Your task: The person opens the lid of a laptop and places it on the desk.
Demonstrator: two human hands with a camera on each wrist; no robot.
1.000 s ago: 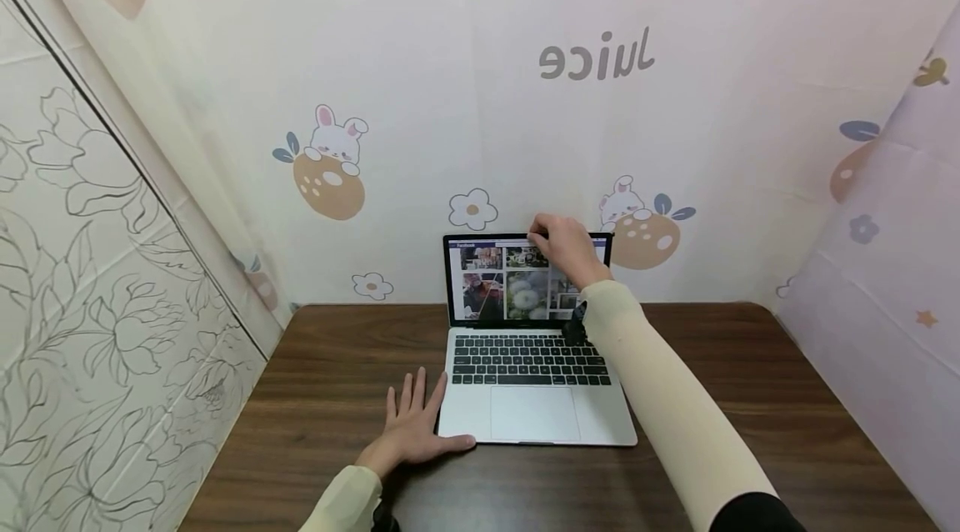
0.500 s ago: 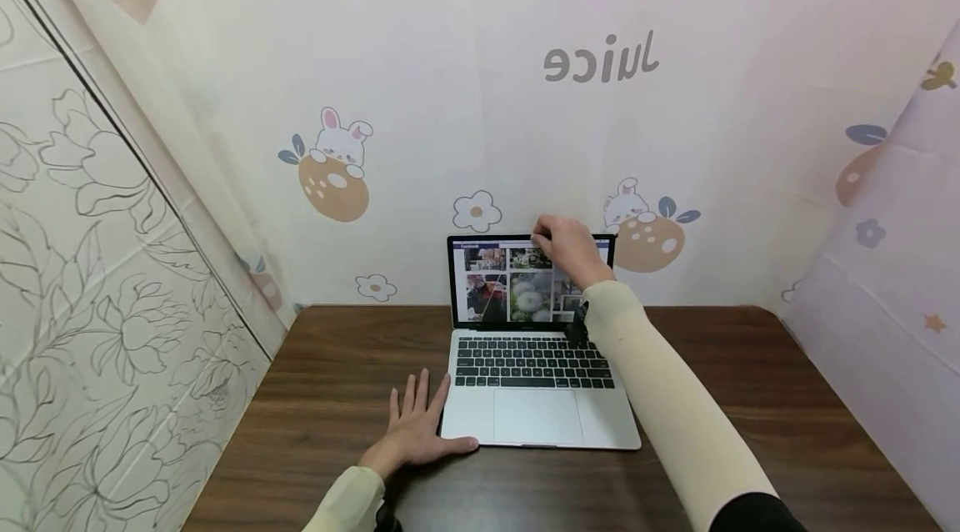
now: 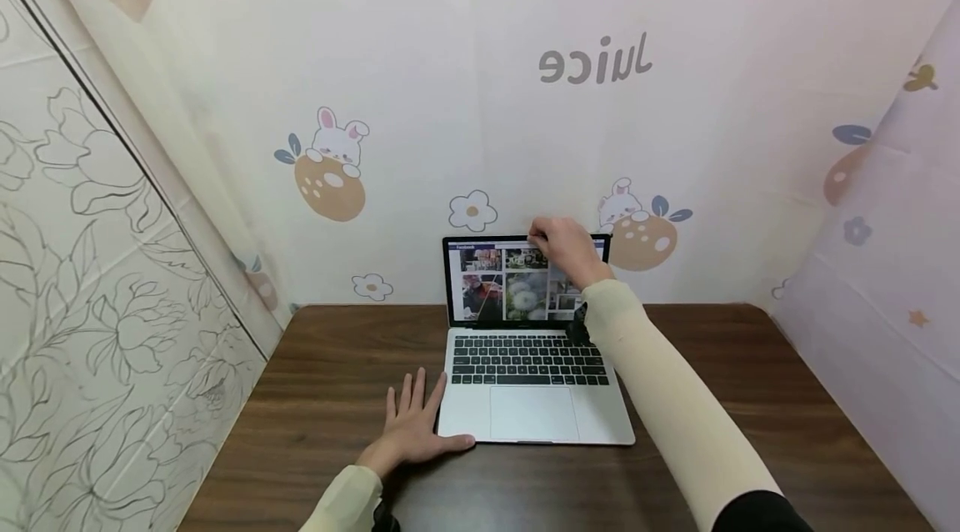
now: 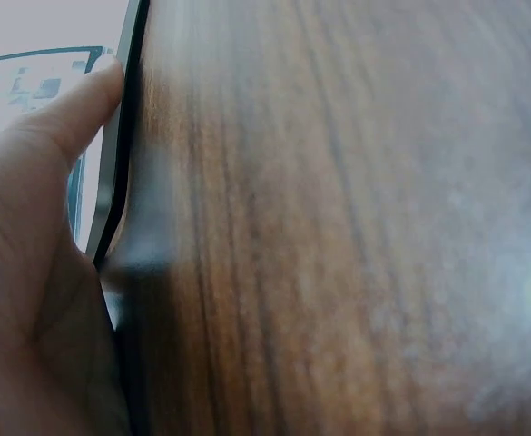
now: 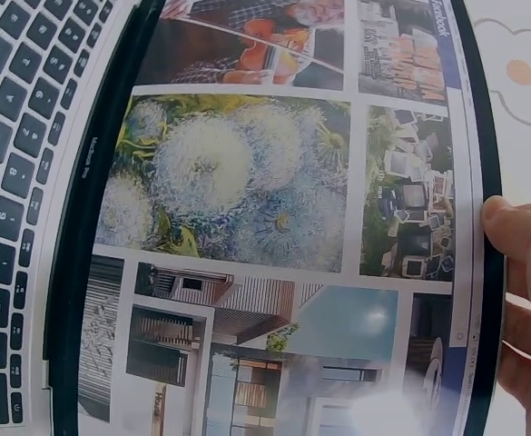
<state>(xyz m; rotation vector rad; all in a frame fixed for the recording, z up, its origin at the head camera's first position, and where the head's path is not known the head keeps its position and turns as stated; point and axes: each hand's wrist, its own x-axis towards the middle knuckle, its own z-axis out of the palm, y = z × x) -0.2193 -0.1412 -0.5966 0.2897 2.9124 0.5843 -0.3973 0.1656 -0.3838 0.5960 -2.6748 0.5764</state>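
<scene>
I've got my right hand [image 3: 566, 247] pinching the top edge of the laptop [image 3: 534, 386] lid, thumb on the bezel, while my left hand [image 3: 412, 425] lies flat, fingers spread, against its front-left corner. It sits mid-table [image 3: 750, 399]; the thin, stiff lid looks fragile, so I'd grip the rim, never the glass.

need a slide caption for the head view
Right hand grips the top edge of an open laptop while the left hand rests flat beside it.

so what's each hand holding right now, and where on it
The right hand grips the open silver laptop by the top edge of its screen. The left hand lies flat, holding nothing, thumb against the laptop's front-left corner.
</scene>
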